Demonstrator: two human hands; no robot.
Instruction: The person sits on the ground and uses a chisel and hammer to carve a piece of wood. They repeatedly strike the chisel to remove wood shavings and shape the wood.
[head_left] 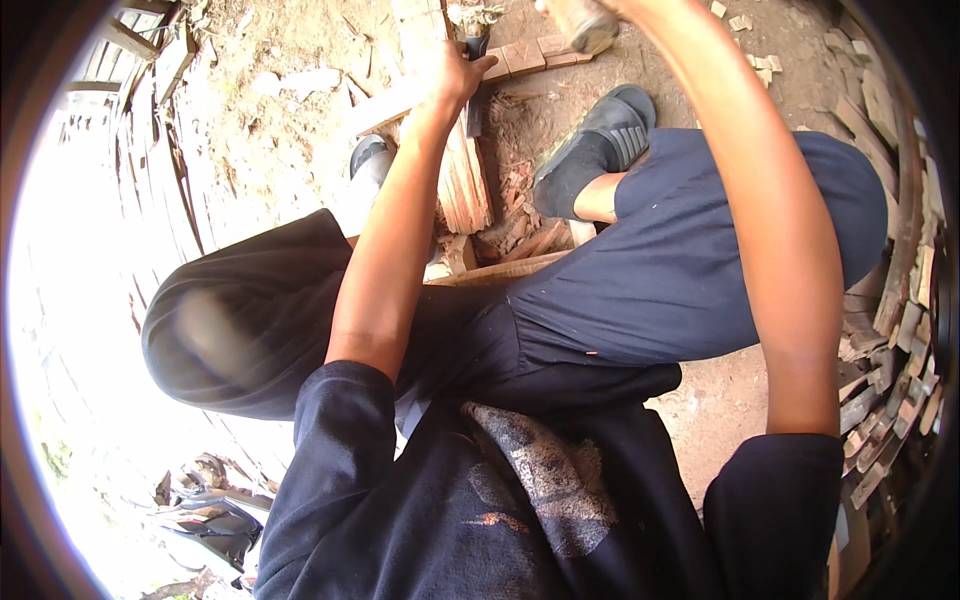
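My left hand (455, 75) is closed round a dark metal blade-like tool (474, 118), its exact kind unclear. The blade points down beside a split wooden block (463, 185) between my feet. A long wooden strip with cut marks (520, 58) lies crosswise under that hand. At the top edge my right hand (612, 6), partly cut off, grips a round wooden mallet (588, 28). The mallet is raised to the right of the blade, apart from it.
Wood chips (518, 205) litter the ground by my sandalled right foot (600, 140). Stacked wood pieces (900, 330) line the right side. Slats (160, 180) stand at the left, and a dark object, perhaps a motorbike (215, 525), shows at lower left.
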